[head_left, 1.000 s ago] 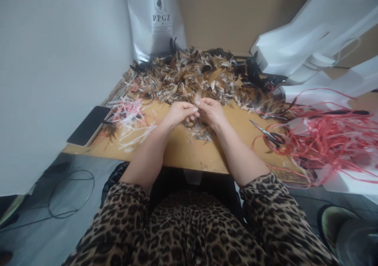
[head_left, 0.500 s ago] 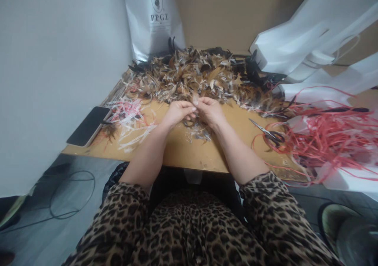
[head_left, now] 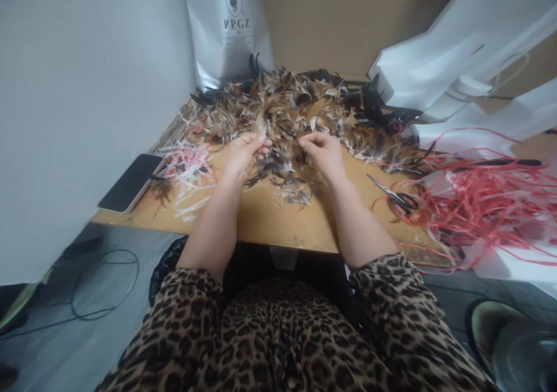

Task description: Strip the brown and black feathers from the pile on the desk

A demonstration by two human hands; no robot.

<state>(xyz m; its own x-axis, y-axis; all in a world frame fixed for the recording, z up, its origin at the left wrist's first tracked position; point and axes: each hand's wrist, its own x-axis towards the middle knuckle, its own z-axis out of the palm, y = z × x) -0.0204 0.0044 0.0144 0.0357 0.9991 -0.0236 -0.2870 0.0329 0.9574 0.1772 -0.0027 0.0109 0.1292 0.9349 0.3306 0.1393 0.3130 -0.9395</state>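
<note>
The person sits at a wooden counter [head_left: 278,218] with both hands at the near edge of a large feather pile [head_left: 287,108], a loose heap of brown, tan, white and black feathers that covers the back half of the counter. The left hand [head_left: 242,155] rests palm down at the pile's edge, its fingers [head_left: 256,142] curled in and pinching what looks like a feather or a small tuft; the view is too small to say exactly what they grip. The right hand [head_left: 322,151] lies near it, apart from the left, with its fingers [head_left: 310,140] bent and drawn together on feathers at the heap's edge. Whether it really holds one cannot be told.

As a judgement, the work is far from over: the heap is big and unsorted, and only a small scatter of loose feathers [head_left: 292,190] lies on the bare counter between the wrists. No finished bundle shows anywhere.

As for containers, a silver bag [head_left: 230,29] printed with a rabbit head and letters stands upright against the wall behind the pile; its mouth is out of view, so its contents cannot be seen. White bags [head_left: 456,61] lie slumped at the right, their insides hidden too. Red string [head_left: 487,206] sprawls loose at the right, with scissors [head_left: 398,198] lying beside it. Pink and white strips [head_left: 187,169] lie at the left, next to a dark phone [head_left: 130,184] at the counter's corner.
</note>
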